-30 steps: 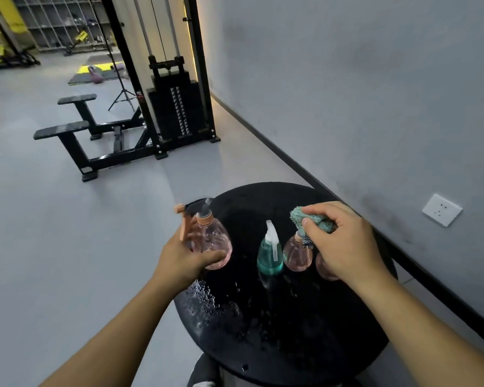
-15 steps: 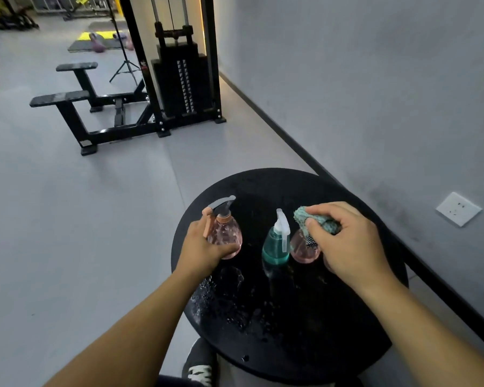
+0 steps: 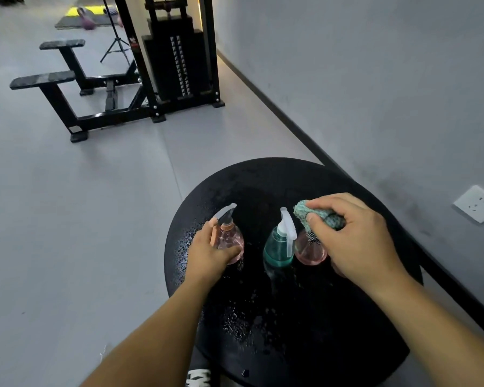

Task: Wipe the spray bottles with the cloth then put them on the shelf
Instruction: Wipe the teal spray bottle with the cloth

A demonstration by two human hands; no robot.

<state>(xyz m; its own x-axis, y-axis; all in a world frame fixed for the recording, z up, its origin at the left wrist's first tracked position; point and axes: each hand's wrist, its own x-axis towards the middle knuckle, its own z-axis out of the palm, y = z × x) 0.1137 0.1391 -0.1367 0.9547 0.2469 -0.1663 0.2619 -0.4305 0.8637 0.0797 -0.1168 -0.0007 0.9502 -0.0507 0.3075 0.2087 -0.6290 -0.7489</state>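
Three spray bottles stand on a round black table [image 3: 263, 180] wet with droplets. My left hand [image 3: 207, 252] grips the left pink bottle [image 3: 231, 238], which stands upright on the table's left part. A teal bottle [image 3: 278, 247] with a white nozzle stands in the middle, untouched. My right hand [image 3: 355, 241] pinches a bunched teal cloth [image 3: 316, 216] over the top of the right pink bottle [image 3: 309, 251], whose nozzle is hidden under cloth and hand. No shelf is in view.
A grey wall with a white socket [image 3: 477, 203] runs close along the table's right side. A black cable weight machine [image 3: 176, 57] and benches [image 3: 48, 79] stand on the grey floor beyond. A shoe [image 3: 197, 377] shows under the table's near edge.
My left hand has brought the left pink bottle down from a lifted, tilted hold onto the table. My right hand stays with the cloth on the right pink bottle. The view has tilted downward.
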